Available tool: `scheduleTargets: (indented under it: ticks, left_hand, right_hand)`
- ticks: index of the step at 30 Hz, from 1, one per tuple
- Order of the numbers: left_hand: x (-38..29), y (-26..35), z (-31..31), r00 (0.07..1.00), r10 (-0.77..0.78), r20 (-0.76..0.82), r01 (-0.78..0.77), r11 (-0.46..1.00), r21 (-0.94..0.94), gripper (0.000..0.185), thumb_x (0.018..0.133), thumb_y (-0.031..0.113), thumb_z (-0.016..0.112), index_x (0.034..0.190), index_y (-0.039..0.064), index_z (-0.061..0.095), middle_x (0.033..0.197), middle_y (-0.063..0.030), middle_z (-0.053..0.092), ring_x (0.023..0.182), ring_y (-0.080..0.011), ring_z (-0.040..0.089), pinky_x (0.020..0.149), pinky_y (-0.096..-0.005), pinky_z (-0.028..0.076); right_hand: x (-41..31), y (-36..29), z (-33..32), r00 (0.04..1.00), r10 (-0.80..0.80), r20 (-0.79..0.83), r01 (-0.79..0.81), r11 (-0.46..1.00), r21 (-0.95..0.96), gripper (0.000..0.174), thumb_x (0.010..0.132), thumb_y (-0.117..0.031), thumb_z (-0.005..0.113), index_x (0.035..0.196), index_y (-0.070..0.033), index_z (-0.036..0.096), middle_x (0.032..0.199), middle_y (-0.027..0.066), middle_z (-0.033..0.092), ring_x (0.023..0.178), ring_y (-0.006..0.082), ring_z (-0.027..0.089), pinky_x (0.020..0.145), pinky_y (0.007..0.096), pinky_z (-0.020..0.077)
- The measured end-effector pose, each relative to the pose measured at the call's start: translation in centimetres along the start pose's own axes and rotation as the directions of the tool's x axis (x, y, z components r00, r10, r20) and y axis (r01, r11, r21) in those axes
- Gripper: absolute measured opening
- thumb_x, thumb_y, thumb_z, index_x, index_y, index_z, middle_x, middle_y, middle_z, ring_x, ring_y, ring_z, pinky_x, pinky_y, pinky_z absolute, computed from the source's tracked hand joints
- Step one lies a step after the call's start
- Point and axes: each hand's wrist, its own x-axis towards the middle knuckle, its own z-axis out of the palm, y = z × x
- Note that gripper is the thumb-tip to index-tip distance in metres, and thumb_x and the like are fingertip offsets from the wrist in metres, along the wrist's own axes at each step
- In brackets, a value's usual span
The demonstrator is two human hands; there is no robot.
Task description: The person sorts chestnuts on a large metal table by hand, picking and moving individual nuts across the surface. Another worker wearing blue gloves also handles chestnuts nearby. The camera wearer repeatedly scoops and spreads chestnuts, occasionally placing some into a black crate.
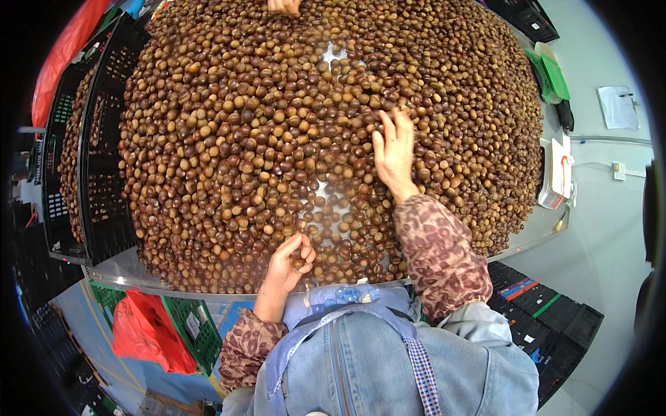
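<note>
A deep spread of brown chestnuts (223, 135) covers the metal table before me. My right hand (396, 151) reaches over the middle of the heap, palm down, with its fingers spread apart and the tips blurred against the nuts. Close to the near edge, my left hand (289, 262) is held with curled fingers above the chestnuts. Whether a nut lies within those fingers is hidden. Between my hands the layer thins, and the pale tabletop (323, 191) shows through.
Another person's hand (284, 6) touches the far side of the heap. Black plastic crates (106, 171) line the left. A green crate (195, 327) with a red plastic bag (148, 333) stands below. At right are a white device (552, 174) and stacked black crates (554, 317).
</note>
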Motion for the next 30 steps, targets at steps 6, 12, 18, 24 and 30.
scheduleTargets:
  ticks: [6,12,18,24,30]
  left_hand:
    - [0.7,0.3,0.1,0.998,-0.007,0.06,0.01,0.998,-0.054,0.022,0.103,0.025,0.045,0.099,0.006,0.056,0.067,-0.0009,0.042,0.062,-0.0128,0.041,0.047,-0.0236,0.032]
    - [0.8,0.3,0.3,0.999,-0.025,0.022,0.026,0.998,-0.05,0.025,0.103,0.028,0.044,0.099,0.006,0.053,0.065,-0.0003,0.04,0.06,-0.0122,0.038,0.044,-0.0215,0.03]
    - [0.9,0.5,0.5,0.998,-0.044,0.052,0.047,0.997,-0.055,0.014,0.099,0.019,0.05,0.103,0.006,0.056,0.07,-0.0006,0.044,0.063,-0.0123,0.041,0.047,-0.0221,0.031]
    - [1.0,0.3,0.3,0.998,-0.048,0.03,0.05,0.997,-0.057,0.014,0.097,0.013,0.052,0.108,0.007,0.056,0.076,-0.0013,0.049,0.069,-0.0123,0.047,0.049,-0.021,0.034]
    - [1.1,0.4,0.3,0.998,-0.064,0.024,0.065,0.997,-0.033,0.014,0.098,0.014,0.051,0.108,0.007,0.056,0.076,-0.0016,0.049,0.068,-0.0116,0.047,0.048,-0.0212,0.034]
  right_hand:
    - [0.3,-4.3,4.2,0.985,0.081,0.153,-0.129,0.933,0.336,0.054,0.102,-0.043,0.034,0.145,-0.012,0.042,0.149,0.02,0.038,0.142,0.037,0.026,0.118,0.05,0.0194]
    - [0.2,-12.4,6.0,0.971,-0.153,0.181,0.08,0.931,0.356,0.057,0.103,-0.043,0.027,0.145,-0.007,0.039,0.147,0.0226,0.038,0.142,0.0353,0.028,0.12,0.0483,0.0122]
    - [-0.9,-15.9,4.5,0.826,-0.428,0.368,0.229,0.85,0.474,0.062,0.098,-0.054,0.039,0.151,-0.022,0.032,0.156,0.0231,0.023,0.145,0.0377,0.021,0.12,0.0507,0.0105]
    - [2.7,-7.1,-0.6,0.945,-0.293,0.147,0.095,0.672,0.734,0.028,0.09,-0.019,0.064,0.116,-0.01,0.067,0.123,0.0151,0.062,0.114,0.0288,0.06,0.098,0.0398,0.0494]
    - [5.2,2.6,-1.6,0.997,-0.012,-0.078,0.006,0.996,-0.085,0.024,0.085,-0.021,0.07,0.106,-0.009,0.066,0.105,0.0078,0.066,0.089,0.0278,0.066,0.076,0.0373,0.0536]
